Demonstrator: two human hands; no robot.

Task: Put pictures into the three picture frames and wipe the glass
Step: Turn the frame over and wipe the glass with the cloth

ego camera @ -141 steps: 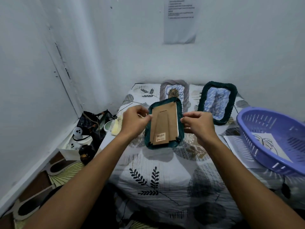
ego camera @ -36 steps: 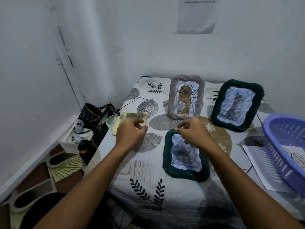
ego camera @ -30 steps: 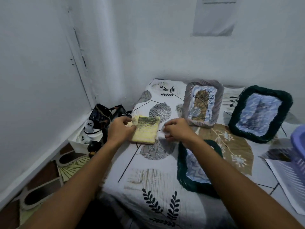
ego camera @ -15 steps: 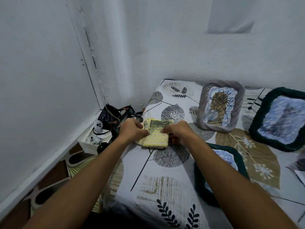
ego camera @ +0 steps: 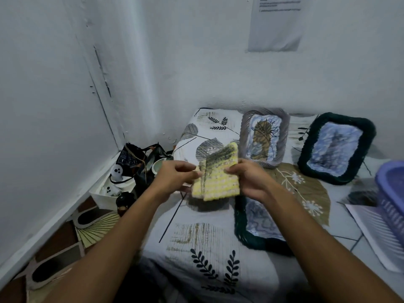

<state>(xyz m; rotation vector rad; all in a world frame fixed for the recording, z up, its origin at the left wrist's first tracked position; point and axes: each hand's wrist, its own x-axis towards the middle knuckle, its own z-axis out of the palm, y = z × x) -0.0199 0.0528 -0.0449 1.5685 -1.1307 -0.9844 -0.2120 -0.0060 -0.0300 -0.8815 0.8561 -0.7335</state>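
Observation:
A folded yellow cloth (ego camera: pixel 218 173) with dark smudges hangs in the air above the leaf-patterned table cover (ego camera: pixel 209 248). My left hand (ego camera: pixel 175 178) pinches its left edge and my right hand (ego camera: pixel 249 180) grips its right edge. A dark green frame (ego camera: pixel 240 232) lies flat, glass up, under my right forearm, partly hidden. A grey frame (ego camera: pixel 263 138) with a leaf picture stands at the back. A second dark green frame (ego camera: pixel 336 147) leans to its right.
A purple basket (ego camera: pixel 391 193) sits at the right edge on sheets of paper (ego camera: pixel 371 232). On the floor at the left stands a white box (ego camera: pixel 109 191) of clutter with a dark bag (ego camera: pixel 135 158). White walls close the corner behind the table.
I laid the green frame glass up on the table. My hands then went to the yellow cloth at the table's left edge and lifted it off the cover.

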